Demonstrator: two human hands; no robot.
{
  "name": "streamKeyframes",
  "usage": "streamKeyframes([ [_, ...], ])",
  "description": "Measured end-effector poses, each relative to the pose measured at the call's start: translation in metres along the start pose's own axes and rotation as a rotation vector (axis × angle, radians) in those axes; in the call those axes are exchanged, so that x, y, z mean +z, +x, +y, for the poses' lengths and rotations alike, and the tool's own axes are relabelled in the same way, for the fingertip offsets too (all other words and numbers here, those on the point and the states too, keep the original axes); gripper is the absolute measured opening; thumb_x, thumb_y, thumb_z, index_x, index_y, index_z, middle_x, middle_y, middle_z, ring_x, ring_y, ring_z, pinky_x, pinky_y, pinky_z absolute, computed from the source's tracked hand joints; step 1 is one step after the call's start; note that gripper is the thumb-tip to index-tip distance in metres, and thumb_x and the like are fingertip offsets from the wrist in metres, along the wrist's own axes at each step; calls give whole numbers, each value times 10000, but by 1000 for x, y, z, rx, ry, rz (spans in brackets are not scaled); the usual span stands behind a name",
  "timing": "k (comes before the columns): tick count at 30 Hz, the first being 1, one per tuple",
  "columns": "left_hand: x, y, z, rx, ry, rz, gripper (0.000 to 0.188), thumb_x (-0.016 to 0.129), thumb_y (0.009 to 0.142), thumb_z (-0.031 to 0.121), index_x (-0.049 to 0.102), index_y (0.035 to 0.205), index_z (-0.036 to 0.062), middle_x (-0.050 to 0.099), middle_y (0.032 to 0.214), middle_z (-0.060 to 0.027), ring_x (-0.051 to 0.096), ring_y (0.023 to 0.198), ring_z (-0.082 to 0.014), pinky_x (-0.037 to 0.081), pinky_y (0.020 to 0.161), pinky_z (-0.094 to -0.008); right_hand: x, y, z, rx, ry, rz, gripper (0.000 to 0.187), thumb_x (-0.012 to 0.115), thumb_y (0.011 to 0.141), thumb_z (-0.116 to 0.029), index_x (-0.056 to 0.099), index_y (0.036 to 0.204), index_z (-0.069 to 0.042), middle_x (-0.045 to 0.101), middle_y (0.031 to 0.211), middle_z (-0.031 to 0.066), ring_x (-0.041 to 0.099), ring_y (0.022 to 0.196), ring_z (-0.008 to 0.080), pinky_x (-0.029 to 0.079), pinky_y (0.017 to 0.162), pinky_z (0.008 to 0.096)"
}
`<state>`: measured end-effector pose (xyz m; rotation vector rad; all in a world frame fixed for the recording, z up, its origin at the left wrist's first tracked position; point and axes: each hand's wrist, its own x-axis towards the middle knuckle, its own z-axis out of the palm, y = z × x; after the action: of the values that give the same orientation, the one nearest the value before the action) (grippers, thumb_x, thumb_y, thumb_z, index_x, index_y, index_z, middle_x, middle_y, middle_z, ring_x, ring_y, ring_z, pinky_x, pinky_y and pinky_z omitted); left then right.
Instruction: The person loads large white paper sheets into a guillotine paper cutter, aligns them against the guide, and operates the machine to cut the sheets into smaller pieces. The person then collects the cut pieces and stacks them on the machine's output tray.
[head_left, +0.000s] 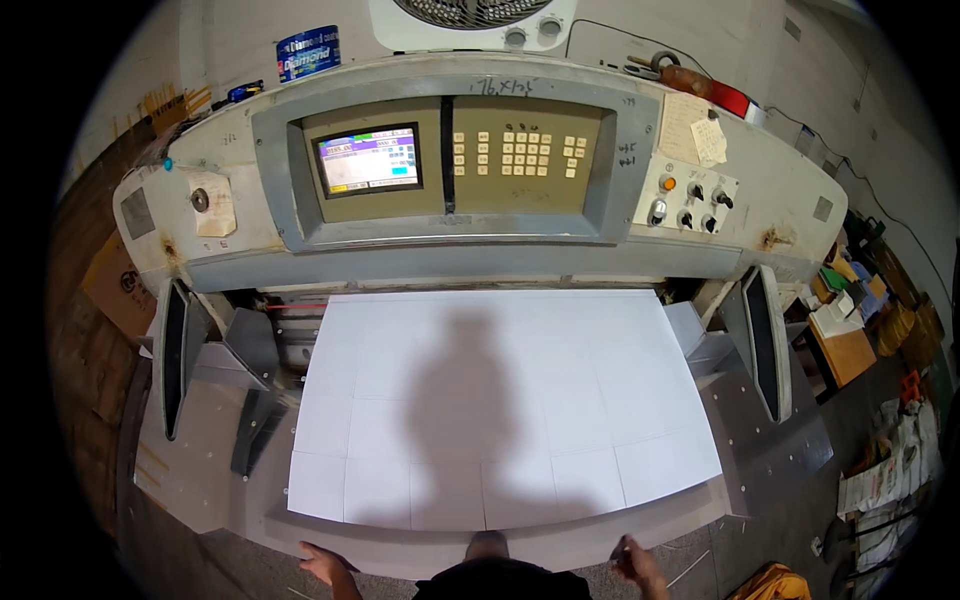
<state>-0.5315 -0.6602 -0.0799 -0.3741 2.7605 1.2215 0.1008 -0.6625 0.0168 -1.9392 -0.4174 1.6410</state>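
Observation:
A large white paper sheet or stack (620,400), marked with faint straight lines, lies on the grey table of a paper-cutting machine (540,265). My shadow falls across its middle. My left hand (325,563) is just below the table's front edge, its fingers stretched toward the left, holding nothing I can see. At the right, also by the front edge, my right hand (638,565) has its fingers curled, with something small and dark at their tips that I cannot make out. Both hands are apart from the paper.
Upright side guards (768,345) flank the table. Above stand a lit screen (370,160), a keypad (526,154) and knobs (697,192). A fan (470,15) and a blue roll (308,53) sit on top. Bundles and a small wooden table (848,355) stand at the right.

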Motion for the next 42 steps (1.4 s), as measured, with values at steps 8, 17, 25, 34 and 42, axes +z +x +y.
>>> streamKeyframes([
  [8, 2, -12, 6, 18, 2, 10, 830, 416, 900, 635, 403, 1272, -106, 564, 1151, -317, 594, 1024, -464, 492, 824, -531, 70, -37, -171, -639, -308, 70, 362, 622, 917, -316, 605, 710, -20, 625, 617, 45, 547, 537, 88, 421, 490, 237],
  [17, 0, -15, 2, 64, -59, 22, 810, 417, 916, 614, 412, 1256, -121, 534, 1176, -316, 561, 1051, -477, 463, 863, -518, 204, -63, -339, -1133, -255, -326, 215, 623, 922, -166, 577, 782, -9, 604, 725, 24, 546, 688, 75, 456, 633, 234],
  [25, -6, -19, 8, 36, -171, -4, 767, 452, 929, 563, 395, 1230, -140, 540, 1115, -339, 585, 997, -465, 484, 817, -508, 263, -68, -480, -1920, -661, 395, 227, 660, 800, -177, 592, 920, 4, 408, 1450, 174, 633, 869, 337, 523, 714, 412],
  [34, -37, -52, 34, 109, 35, -34, 939, 420, 877, 685, 383, 1284, -160, 512, 1225, -372, 550, 1084, -474, 447, 931, -515, 287, -97, -554, -1922, -926, 622, 212, 618, 793, -178, 576, 932, -23, 399, 1472, 83, 640, 853, 313, 533, 730, 422],
  [42, -7, -20, 5, 61, -295, 1, 778, 469, 923, 566, 396, 1207, -155, 546, 1094, -337, 595, 984, -445, 485, 812, -505, 286, -87, -545, -1844, -875, 661, 162, 604, 810, -207, 617, 898, -71, 479, 1418, 47, 664, 871, 286, 538, 729, 406],
])
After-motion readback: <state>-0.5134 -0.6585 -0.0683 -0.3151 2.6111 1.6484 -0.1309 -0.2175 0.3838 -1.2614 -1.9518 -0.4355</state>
